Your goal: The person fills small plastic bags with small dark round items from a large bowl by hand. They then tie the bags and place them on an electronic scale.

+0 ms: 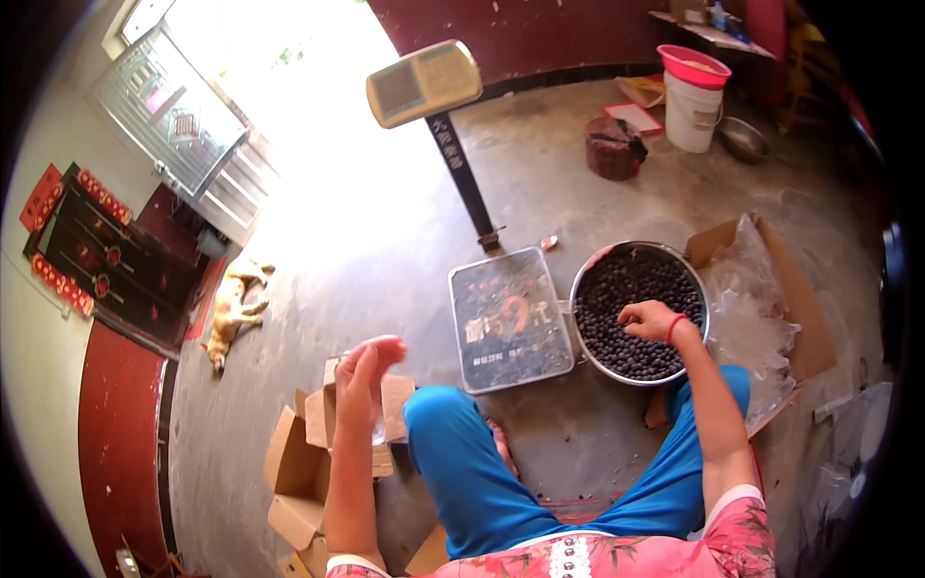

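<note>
Dark, near-black round fruits (641, 308) fill a silver metal basin (582, 289). The right hand (650, 320) wears a red band (674, 328) at the wrist. Trousers (482, 472) are bright blue; the top (694, 549) is pink with a leaf pattern and white trim. Scale platform (509, 318): grey metal with faded red marks. Cardboard boxes (299, 453) are brown. White bucket (692, 114) carries a pink bowl (694, 65). The dog (231, 308) is tan; the floor (578, 193), grey concrete.

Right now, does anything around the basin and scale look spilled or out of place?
A few dark round fruits lie loose on the floor between the knees, outside the metal basin. An animal lies on the floor at left. Nothing looks damaged.
</note>
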{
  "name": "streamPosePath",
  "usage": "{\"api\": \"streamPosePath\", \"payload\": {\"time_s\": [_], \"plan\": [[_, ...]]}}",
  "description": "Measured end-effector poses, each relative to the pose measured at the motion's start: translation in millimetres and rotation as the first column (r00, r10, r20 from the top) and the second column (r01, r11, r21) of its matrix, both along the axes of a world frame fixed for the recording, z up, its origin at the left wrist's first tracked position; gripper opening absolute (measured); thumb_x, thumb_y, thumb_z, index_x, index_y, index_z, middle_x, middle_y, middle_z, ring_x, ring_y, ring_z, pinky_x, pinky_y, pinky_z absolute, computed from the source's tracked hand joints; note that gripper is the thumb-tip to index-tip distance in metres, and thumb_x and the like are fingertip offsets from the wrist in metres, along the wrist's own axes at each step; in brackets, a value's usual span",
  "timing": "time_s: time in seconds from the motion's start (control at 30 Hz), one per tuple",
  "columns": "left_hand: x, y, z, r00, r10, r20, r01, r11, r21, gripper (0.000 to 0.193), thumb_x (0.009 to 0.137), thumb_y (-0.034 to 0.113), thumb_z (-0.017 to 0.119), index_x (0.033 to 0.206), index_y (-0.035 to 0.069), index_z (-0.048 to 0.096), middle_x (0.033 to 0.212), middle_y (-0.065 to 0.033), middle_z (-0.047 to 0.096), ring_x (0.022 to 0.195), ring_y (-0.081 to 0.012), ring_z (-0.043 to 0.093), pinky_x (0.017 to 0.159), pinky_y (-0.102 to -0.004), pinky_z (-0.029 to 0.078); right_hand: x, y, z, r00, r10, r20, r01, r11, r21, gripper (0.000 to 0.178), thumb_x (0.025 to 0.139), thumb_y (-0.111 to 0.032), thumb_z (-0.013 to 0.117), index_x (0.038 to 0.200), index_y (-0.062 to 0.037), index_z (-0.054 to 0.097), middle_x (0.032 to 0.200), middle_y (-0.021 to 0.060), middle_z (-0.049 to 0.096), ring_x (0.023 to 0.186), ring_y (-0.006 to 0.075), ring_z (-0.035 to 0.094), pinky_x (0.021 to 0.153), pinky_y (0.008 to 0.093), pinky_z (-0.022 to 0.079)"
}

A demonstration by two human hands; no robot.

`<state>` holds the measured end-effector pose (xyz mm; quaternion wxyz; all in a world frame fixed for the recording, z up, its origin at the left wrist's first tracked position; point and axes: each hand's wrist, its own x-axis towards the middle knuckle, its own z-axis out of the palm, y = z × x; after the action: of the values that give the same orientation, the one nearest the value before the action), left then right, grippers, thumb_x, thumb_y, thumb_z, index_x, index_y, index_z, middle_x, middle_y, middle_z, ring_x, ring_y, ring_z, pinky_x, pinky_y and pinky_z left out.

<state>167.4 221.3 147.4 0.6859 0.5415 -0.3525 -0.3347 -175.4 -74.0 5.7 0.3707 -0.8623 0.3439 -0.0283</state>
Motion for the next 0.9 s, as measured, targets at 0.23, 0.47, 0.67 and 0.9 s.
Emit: {"api": "streamPosePath", "payload": {"time_s": [0.23, 0.47, 0.67, 0.9], "plan": [[-191, -3, 138, 0.456, -0.787, 0.416, 0.867, 0.287, -0.407, 0.071, 0.083, 0.055, 0.034, 0.103, -0.009, 0.055, 0.1, -0.0245, 0.056, 0.092, -0.031, 0.054, 0.082, -0.0395, 0.04, -38, -12, -21, 0.994, -0.06, -0.086, 0.051, 0.993, -0.105, 0.022, 0.067, -0.017, 0.063, 0.089, -0.0092, 0.064, 0.086, 0.0126, 0.064, 0.08, 0.0249, 0.061, 0.074, 0.0329, 0.048], [-278, 27, 164, 0.41, -0.825, 0.389, 0.675, -0.013, -0.737, 0.083, 0.072, 0.06, 0.04, 0.113, -0.012, 0.041, 0.11, -0.0293, 0.045, 0.102, -0.0345, 0.045, 0.086, -0.0413, 0.037, -57, -1, -32, 0.958, -0.114, -0.264, 0.073, 0.984, -0.161, 0.028, 0.066, -0.017, 0.061, 0.093, -0.0104, 0.065, 0.091, 0.0119, 0.064, 0.087, 0.025, 0.06, 0.08, 0.0324, 0.046], [-317, 50, 165, 0.411, -0.828, 0.381, 0.534, -0.12, -0.837, 0.1, 0.062, 0.065, 0.045, 0.121, -0.014, 0.028, 0.117, -0.0334, 0.035, 0.109, -0.0374, 0.038, 0.089, -0.0429, 0.034, -58, 5, -41, 0.963, -0.127, -0.236, 0.093, 0.985, -0.149, 0.027, 0.066, -0.017, 0.061, 0.093, -0.0101, 0.065, 0.091, 0.0117, 0.064, 0.087, 0.0251, 0.06, 0.08, 0.0324, 0.046], [-307, 48, 185, 0.078, -0.796, 0.6, 0.203, -0.577, -0.791, 0.11, 0.042, 0.053, 0.057, 0.128, -0.009, 0.027, 0.115, -0.0334, 0.036, 0.099, -0.0399, 0.044, 0.081, -0.0444, 0.04, -78, -26, -68, 0.985, 0.009, -0.175, -0.062, 0.951, -0.301, 0.026, 0.063, -0.018, 0.059, 0.087, -0.0087, 0.064, 0.084, 0.0116, 0.064, 0.08, 0.0256, 0.061, 0.072, 0.035, 0.048]]}}
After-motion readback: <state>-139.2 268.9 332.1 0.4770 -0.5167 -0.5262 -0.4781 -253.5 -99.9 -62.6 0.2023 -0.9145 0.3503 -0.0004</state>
